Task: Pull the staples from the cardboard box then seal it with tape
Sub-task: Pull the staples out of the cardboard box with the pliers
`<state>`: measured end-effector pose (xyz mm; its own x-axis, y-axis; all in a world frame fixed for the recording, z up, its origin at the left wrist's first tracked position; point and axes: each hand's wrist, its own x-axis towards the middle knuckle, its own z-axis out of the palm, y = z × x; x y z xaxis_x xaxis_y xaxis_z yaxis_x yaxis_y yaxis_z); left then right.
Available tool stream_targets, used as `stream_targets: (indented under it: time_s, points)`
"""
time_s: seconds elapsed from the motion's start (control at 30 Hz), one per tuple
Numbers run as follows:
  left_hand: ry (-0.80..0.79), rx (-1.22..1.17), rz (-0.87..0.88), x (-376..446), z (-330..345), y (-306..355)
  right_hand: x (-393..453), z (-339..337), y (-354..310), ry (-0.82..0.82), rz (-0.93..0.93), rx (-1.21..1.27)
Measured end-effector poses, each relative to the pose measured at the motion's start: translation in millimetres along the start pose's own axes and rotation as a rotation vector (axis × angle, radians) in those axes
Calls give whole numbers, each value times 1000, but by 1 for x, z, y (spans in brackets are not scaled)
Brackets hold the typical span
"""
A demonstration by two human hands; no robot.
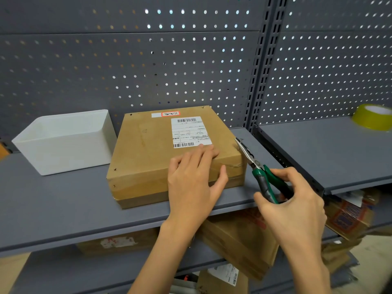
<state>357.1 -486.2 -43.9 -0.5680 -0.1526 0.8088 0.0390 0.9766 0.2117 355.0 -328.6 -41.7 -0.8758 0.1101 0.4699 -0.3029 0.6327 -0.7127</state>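
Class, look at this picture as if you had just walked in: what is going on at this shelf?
A person is working on a cardboard box lying flat on a grey shelf. The left hand presses flat on the box's near right corner to steady it. The right hand grips green-handled pliers, whose tips sit at the box's right edge. A roll of tape waits on the shelf to the right; a white bin stands left of the box.

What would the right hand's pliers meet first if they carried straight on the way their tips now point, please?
Probably the cardboard box: the pliers in the right hand point at its right edge, though depth is unclear.
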Motion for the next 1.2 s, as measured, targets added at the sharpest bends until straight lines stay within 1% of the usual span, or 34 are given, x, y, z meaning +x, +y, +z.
stream_targets:
  time_s: [0.23, 0.47, 0.63, 0.7, 0.8, 0.9, 1.0, 1.2]
  points:
    - [-13, 1, -6, 0, -1, 0, -5, 9, 5, 24, 55, 122]
    - [-23, 5, -9, 1, -2, 0, -10, 16, 3, 55, 51, 194]
    - [-37, 6, -11, 0, -3, 0, -7, 15, -3, 100, 11, 220]
    - [-38, 7, -13, 0, -3, 1, -2, 11, -9, 139, 10, 289]
    - [-42, 8, -10, 0, -3, 1, 11, 3, -17, 193, -50, 314]
    - [-30, 8, 1, 1, -3, 0, 14, 0, -23, 152, -65, 312]
    - [-20, 13, 13, 0, -3, 0, 5, 7, -21, 84, -10, 338]
    - [-80, 2, 26, 1, -8, 0, 1, 9, -23, 32, 17, 329]
